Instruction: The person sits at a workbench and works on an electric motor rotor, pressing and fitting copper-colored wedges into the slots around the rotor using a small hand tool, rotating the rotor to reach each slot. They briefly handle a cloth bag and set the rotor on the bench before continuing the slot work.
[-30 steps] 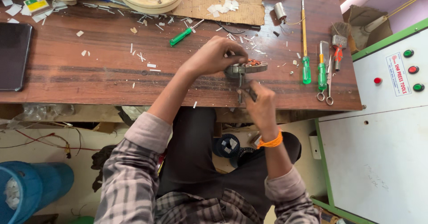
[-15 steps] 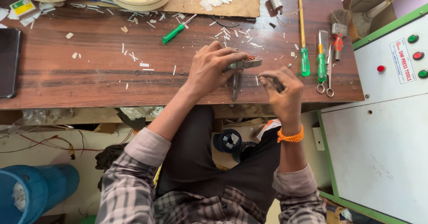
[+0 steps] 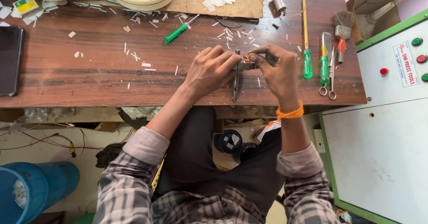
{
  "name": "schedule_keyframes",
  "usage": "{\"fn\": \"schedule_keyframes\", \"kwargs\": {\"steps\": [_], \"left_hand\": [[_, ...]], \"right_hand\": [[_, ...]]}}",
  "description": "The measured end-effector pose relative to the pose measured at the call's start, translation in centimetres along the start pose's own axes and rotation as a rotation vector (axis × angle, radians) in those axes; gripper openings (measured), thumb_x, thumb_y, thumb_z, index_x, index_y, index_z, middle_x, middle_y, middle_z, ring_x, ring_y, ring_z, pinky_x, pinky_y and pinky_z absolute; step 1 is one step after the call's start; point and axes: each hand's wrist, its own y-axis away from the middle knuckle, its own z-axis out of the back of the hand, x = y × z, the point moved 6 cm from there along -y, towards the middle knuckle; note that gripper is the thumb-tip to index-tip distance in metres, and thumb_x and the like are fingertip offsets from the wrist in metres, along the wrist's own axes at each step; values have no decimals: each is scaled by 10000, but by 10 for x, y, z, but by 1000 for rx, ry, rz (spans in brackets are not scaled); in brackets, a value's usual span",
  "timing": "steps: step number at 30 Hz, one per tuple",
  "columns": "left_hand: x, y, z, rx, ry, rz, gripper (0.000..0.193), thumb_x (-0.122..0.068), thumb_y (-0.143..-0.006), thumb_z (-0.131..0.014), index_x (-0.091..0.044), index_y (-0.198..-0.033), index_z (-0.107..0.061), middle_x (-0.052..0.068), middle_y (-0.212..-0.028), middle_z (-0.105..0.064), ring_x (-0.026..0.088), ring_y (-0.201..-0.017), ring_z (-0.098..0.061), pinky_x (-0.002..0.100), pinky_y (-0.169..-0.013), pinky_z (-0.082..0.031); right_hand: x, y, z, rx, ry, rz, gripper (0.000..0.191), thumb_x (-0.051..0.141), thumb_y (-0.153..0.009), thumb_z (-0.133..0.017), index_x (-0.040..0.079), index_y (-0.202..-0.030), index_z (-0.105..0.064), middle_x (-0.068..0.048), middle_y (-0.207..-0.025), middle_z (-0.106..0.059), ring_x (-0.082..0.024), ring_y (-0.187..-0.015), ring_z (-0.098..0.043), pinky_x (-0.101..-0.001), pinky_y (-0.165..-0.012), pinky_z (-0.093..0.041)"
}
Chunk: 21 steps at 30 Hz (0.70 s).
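Both hands close on a small metal part at the worktop's near edge: left hand wrapped around one end, right hand pinching the other. Green-handled screwdrivers and scissors lie just right.

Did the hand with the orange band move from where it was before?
Yes. The right hand with the orange band went up from below the table edge onto the tabletop, beside the small metal part.
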Motion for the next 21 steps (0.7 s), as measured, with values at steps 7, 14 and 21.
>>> {"fn": "schedule_keyframes", "kwargs": {"steps": [7, 14, 21], "left_hand": [[0, -1, 1, -23, -20, -49, 295, -260, -918, -796, -111, -1130, -655, -11, -1040, -680, 193, -907, -610, 349, -766, -492], [1, 2, -4, -22, 13, -41, 314, -251, -913, -801, -102, -1148, -655, 2, -1020, -681, 199, -901, -606, 355, -790, -498], [7, 3, -5, 12, 71, -31, 348, -363, -941, -785, -107, -1142, -662, 8, -989, -713, 195, -890, -632, 352, -772, -509]], "right_hand": [[-10, -6, 9, 105, -13, 6, 109, 105, -965, -776, 15, -1025, -772, -36, -799, -747, -15, -706, -592, -229, -607, -464], [-19, -20, -1, 100, 68, 88, 131, 147, -977, -785, 24, -1015, -760, -72, -787, -723, -92, -663, -589, -291, -587, -449], [-20, -55, -17, 138, 429, 217, 203, 302, -937, -821, 107, -962, -771, -106, -678, -691, -246, -600, -658, -397, -571, -466]]}}
